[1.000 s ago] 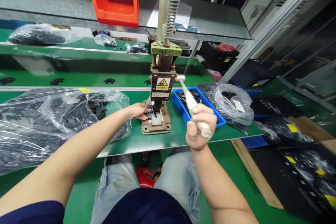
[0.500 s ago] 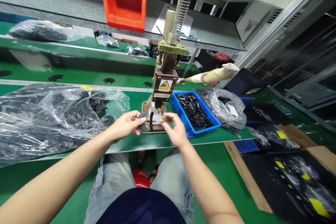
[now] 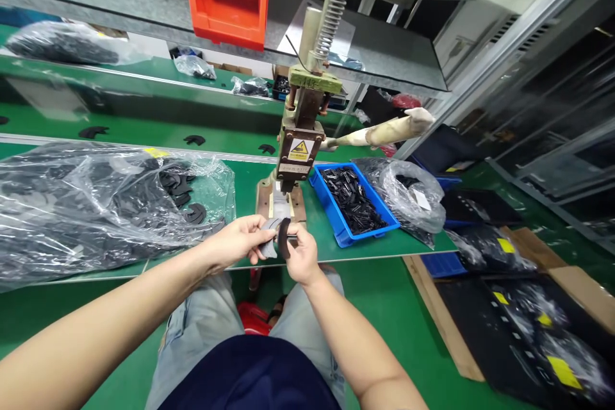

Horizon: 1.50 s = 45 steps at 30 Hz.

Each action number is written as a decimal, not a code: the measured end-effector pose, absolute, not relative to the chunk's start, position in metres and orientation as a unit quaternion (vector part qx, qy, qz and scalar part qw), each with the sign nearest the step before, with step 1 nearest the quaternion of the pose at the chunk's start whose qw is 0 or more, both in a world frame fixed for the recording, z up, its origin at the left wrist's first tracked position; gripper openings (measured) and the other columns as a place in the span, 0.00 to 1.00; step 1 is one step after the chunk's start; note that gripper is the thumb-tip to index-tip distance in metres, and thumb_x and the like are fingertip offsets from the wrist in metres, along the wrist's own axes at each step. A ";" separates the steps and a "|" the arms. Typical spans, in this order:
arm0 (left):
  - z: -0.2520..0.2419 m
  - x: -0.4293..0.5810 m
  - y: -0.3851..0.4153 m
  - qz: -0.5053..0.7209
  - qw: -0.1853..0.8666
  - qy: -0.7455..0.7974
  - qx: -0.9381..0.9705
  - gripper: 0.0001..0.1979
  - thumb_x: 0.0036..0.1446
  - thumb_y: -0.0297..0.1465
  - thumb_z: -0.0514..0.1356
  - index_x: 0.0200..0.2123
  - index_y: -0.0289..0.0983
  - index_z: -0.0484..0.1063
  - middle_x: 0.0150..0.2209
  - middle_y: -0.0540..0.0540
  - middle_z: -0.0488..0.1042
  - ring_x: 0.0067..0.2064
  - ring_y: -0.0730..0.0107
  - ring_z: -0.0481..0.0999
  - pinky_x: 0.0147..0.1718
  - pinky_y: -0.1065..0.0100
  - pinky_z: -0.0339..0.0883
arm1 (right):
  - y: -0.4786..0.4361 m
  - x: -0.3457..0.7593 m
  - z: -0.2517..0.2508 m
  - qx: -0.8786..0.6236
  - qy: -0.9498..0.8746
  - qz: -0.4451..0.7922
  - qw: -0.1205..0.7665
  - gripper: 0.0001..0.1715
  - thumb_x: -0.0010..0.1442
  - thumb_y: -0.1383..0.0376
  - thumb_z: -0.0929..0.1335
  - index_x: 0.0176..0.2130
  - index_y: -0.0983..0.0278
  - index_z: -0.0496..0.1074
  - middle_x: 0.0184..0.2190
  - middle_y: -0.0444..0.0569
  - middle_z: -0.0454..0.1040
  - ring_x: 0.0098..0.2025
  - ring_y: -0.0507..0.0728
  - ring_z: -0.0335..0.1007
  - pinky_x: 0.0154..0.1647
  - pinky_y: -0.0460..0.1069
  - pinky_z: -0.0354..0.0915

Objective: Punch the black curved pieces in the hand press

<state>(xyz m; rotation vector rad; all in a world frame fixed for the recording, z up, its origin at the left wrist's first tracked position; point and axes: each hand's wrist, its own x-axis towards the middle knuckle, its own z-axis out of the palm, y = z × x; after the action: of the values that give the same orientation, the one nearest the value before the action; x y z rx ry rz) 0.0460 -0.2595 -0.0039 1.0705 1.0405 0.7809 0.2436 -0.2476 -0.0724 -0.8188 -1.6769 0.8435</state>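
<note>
My left hand [image 3: 243, 240] pinches a grey curved piece [image 3: 269, 240] in front of the press base. A black curved strip [image 3: 283, 238] stands at the right side of that piece, and the fingers of my right hand [image 3: 302, 253] are closed on it. Both hands are close together over the near edge of the green table. Just behind them is the hand press [image 3: 298, 147], its metal base [image 3: 298, 202] showing bare. Right of the press sits a blue tray [image 3: 343, 234] full of small black parts.
A large plastic bag [image 3: 86, 218] of dark curved pieces covers the left table. Another bag [image 3: 416, 198] lies right of the tray. The press lever [image 3: 384, 131] sticks out right. An orange bin [image 3: 228, 0] hangs above. Dark curved pieces [image 3: 195, 139] lie on the green strip behind.
My left hand has drawn the grey piece off the press base toward me. My right hand, apart from it before, has closed on the black strip. The view has shifted slightly.
</note>
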 end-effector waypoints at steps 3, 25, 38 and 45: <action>-0.007 0.047 -0.255 0.327 0.703 0.450 0.442 0.29 0.48 0.54 0.76 0.33 0.38 0.68 0.23 0.55 0.72 0.22 0.74 0.73 0.21 0.74 0.64 | -0.250 0.248 -0.068 -0.343 -0.719 0.326 0.509 0.10 0.72 0.57 0.68 0.42 0.60 0.74 0.40 0.50 0.82 0.39 0.56 0.79 0.46 0.52 0.75; -0.011 0.053 -0.262 0.317 0.318 0.513 0.732 0.23 0.70 0.45 0.58 0.25 0.40 0.61 0.28 0.51 0.65 0.34 0.65 0.66 0.35 0.64 0.59 | -0.243 0.273 -0.061 -0.299 -0.843 0.142 0.424 0.09 0.72 0.63 0.67 0.50 0.59 0.76 0.45 0.54 0.84 0.46 0.60 0.81 0.50 0.57 0.78; -0.019 0.050 -0.259 0.359 0.653 0.418 0.519 0.25 0.61 0.54 0.68 0.45 0.38 0.74 0.37 0.49 0.74 0.35 0.68 0.74 0.35 0.66 0.72 | -0.246 0.278 -0.052 -0.310 -0.782 0.265 0.472 0.08 0.70 0.61 0.71 0.47 0.57 0.81 0.44 0.52 0.86 0.46 0.60 0.83 0.51 0.58 0.77; -0.043 0.034 -0.259 0.332 0.604 0.427 0.586 0.20 0.67 0.50 0.64 0.43 0.38 0.75 0.35 0.50 0.74 0.35 0.67 0.76 0.36 0.66 0.72 | -0.246 0.279 -0.053 -0.365 -0.743 0.373 0.419 0.09 0.69 0.61 0.71 0.47 0.59 0.82 0.42 0.48 0.86 0.43 0.56 0.83 0.48 0.52 0.77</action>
<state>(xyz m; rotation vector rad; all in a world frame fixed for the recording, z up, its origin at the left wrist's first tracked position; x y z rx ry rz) 0.0341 -0.2586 -0.0425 1.3551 0.9875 0.7686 0.2790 -0.2455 -0.0529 -0.9142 -1.8633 0.9365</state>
